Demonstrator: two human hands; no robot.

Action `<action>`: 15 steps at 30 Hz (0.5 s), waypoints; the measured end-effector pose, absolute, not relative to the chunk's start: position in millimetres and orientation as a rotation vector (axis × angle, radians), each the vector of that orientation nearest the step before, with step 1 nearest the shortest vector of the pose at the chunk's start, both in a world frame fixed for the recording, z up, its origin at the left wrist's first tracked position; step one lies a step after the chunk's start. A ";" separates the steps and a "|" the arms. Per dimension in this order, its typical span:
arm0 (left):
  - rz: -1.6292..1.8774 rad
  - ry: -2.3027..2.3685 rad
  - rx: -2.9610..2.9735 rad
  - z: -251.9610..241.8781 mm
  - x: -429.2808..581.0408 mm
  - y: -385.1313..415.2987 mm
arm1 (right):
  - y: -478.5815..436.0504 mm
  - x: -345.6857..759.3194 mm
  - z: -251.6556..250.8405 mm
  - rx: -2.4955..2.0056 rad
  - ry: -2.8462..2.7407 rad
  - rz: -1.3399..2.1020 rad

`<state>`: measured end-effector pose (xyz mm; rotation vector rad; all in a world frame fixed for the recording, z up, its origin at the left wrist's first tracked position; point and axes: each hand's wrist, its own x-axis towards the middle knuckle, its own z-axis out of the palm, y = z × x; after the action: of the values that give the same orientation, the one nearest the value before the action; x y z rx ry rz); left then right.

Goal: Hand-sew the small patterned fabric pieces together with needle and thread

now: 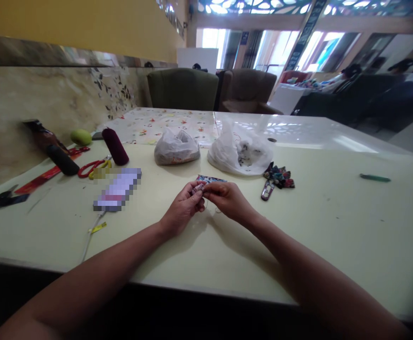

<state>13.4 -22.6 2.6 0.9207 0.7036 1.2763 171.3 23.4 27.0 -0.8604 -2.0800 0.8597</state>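
Both my hands meet over the middle of the pale table (334,226). My left hand (182,209) is closed in a pinch on a small patterned fabric piece (210,180), and my right hand (228,199) pinches the same piece from the other side. A thin thread seems to hang below my right fingers. Just to the right lie small thread snips (267,190) beside a heap of colourful fabric scraps (280,175).
Two plastic bags (176,147) (240,152) sit behind my hands. At the left are a maroon thread spool (116,146), a black spool (63,160), red scissors (92,167), a green ball (81,137) and a blurred card (117,189). A green pen (374,178) lies at the right. Armchairs stand beyond.
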 end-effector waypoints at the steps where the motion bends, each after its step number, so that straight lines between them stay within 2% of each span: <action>1: 1.283 0.704 0.933 3.1 13.2 -22.7 | 24.0 171.6 27.1 -0.864 -2.061 0.877; 9: 1.262 0.862 1.171 6.2 7.2 -24.9 | 19.6 165.5 24.5 -0.706 -1.897 1.363; 15: 1.312 0.818 1.116 5.0 8.8 -22.0 | 21.3 165.7 17.8 -0.811 -1.745 1.219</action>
<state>8.8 -22.0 5.0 1.1164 0.8181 1.3125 165.7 21.3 17.8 -0.8112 -1.7450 1.2190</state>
